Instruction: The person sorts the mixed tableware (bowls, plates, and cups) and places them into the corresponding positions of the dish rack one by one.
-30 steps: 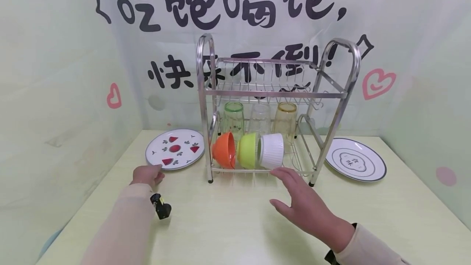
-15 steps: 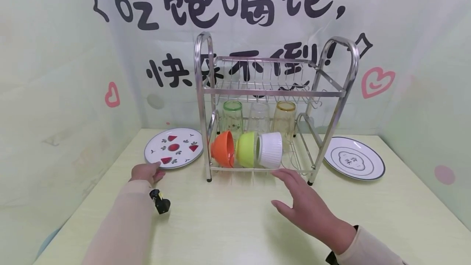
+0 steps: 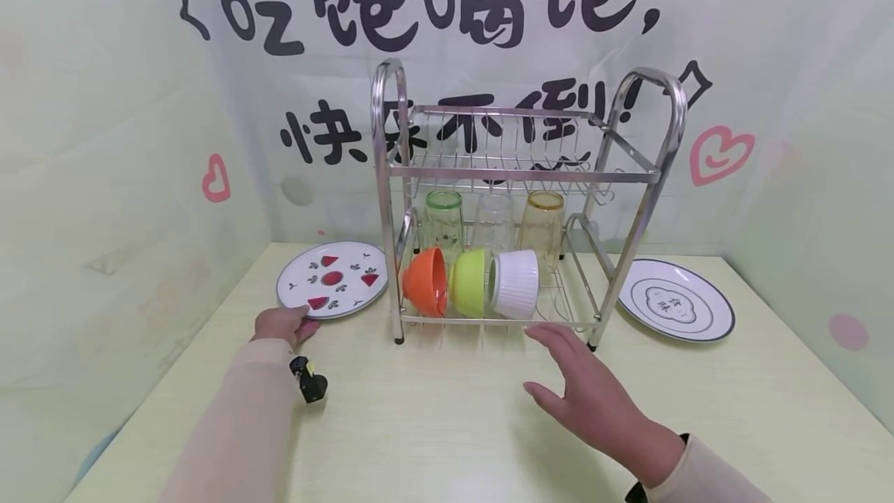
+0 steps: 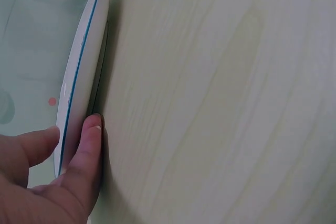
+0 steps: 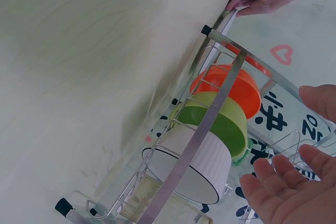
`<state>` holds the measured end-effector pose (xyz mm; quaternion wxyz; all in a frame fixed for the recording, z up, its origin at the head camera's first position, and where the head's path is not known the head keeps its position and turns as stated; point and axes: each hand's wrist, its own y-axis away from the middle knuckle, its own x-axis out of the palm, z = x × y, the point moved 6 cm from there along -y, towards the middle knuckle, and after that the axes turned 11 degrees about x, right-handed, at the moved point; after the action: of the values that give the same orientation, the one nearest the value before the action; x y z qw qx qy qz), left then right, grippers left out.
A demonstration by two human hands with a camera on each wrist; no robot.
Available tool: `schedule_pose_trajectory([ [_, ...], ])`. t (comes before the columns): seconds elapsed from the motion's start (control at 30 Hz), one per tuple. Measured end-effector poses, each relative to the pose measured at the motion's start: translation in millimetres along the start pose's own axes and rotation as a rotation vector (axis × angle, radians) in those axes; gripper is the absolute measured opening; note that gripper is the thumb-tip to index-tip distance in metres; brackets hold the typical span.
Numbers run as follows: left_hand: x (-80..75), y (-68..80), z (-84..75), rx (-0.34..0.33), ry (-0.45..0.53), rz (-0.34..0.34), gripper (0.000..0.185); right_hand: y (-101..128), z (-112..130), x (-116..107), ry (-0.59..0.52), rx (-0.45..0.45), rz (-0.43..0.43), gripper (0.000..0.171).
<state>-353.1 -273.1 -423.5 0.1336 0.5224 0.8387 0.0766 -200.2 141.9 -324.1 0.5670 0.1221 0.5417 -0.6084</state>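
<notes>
My left hand [image 3: 281, 326] pinches the near rim of a white plate with watermelon prints [image 3: 342, 286], left of the rack. In the left wrist view the thumb [image 4: 39, 146] lies on the plate's upper side and a finger reaches under its edge [image 4: 86, 66]. My right hand [image 3: 594, 390] holds nothing, fingers spread, in front of the metal dish rack [image 3: 520, 175]. On the lower tier an orange bowl [image 3: 424, 283], a green bowl [image 3: 468, 284] and a white ribbed bowl [image 3: 515, 284] stand tipped on their sides.
Behind the bowls are a green-tinted glass [image 3: 444, 220], a clear glass [image 3: 493, 223] and an amber glass [image 3: 542, 225]. A white plate with a dark rim [image 3: 676, 301] lies right of the rack on the pale table [image 3: 433, 425]. Printed walls enclose the back and sides.
The left fingers have slipped a little further under the plate's near rim. The plate stays almost in place. My right hand has shifted slightly to the right, still spread.
</notes>
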Motion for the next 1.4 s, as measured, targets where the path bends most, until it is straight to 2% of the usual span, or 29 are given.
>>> schedule_pose_trajectory([
  [0.27, 3.9, -5.5, 4.4, -0.004, 0.002, -0.038, 0.043, 2, 0, 0, 0.001, -0.005, 0.000, 0.063],
  [0.5, 2.2, -1.9, 4.9, -0.028, -0.014, -0.070, 0.046, 3, -1, 0, -0.004, 0.003, -0.003, 0.062],
  [0.73, 0.6, 0.1, 4.4, -0.032, 0.001, -0.038, 0.048, 3, -1, -1, -0.004, -0.001, -0.008, 0.062],
  [1.0, -0.7, -0.3, 5.8, -0.049, 0.081, -0.008, 0.050, 3, -1, -2, 0.005, -0.002, -0.014, 0.063],
  [1.23, 2.1, 2.1, 6.3, -0.082, 0.187, -0.037, 0.050, 3, -2, -3, 0.006, 0.004, -0.015, 0.062],
  [1.4, 1.3, 7.8, 4.2, -0.049, 0.241, -0.035, 0.055, 3, -2, -3, 0.005, 0.003, -0.009, 0.062],
])
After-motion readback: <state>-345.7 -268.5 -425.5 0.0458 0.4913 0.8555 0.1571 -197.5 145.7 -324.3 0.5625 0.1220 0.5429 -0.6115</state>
